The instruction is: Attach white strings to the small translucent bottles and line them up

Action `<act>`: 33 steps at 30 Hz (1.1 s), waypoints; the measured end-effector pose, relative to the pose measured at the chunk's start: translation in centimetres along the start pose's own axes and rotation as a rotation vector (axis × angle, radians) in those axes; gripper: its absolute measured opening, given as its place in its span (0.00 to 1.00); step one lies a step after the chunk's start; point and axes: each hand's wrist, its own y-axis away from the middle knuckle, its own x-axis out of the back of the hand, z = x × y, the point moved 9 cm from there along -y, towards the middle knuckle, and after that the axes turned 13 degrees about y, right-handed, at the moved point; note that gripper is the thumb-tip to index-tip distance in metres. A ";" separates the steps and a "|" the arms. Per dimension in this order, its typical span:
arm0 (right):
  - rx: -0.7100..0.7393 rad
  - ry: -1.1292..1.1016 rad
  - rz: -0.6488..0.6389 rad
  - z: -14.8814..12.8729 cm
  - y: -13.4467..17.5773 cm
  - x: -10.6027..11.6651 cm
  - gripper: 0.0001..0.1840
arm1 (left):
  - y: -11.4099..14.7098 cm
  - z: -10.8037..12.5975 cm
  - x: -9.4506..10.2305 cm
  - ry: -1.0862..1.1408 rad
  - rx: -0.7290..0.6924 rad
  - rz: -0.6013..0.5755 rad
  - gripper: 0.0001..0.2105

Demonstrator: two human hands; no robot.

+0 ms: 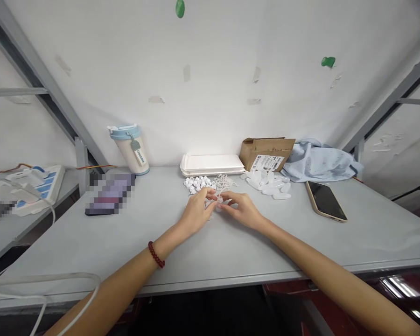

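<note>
My left hand and my right hand meet above the middle of the grey table. Between their fingertips is a small translucent plastic piece, pinched from both sides; its exact kind is too small to make out. A beaded red bracelet circles my left wrist. Just beyond my left hand lies a pile of small white plastic caps. Beside it is a tangle of thin white strips. Several larger translucent plastic pieces are heaped beyond my right hand.
Along the wall stand a tumbler, a white flat stack, a cardboard box and a light blue cloth. A phone lies right, a blurred purple object left. A white cable loops at the lower left.
</note>
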 end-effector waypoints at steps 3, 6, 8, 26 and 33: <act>-0.046 -0.008 0.006 0.4 0.0 0.1 0.14 | 0.3 1.0 0.1 -0.112 -0.154 0.032 0.10; -0.098 0.005 -0.002 0.9 0.0 0.1 0.14 | 1.0 2.9 0.1 -0.178 -0.363 0.067 0.11; -0.117 0.004 -0.023 1.1 0.0 0.0 0.13 | 1.3 3.9 -0.1 -0.187 -0.453 0.050 0.12; -0.224 -0.308 -0.170 1.8 0.2 -1.8 0.15 | 1.1 2.7 -2.0 -0.366 -0.377 -0.184 0.21; -0.272 -0.316 -0.194 2.1 0.3 -2.2 0.17 | 1.1 2.4 -2.1 -0.380 -0.344 -0.191 0.19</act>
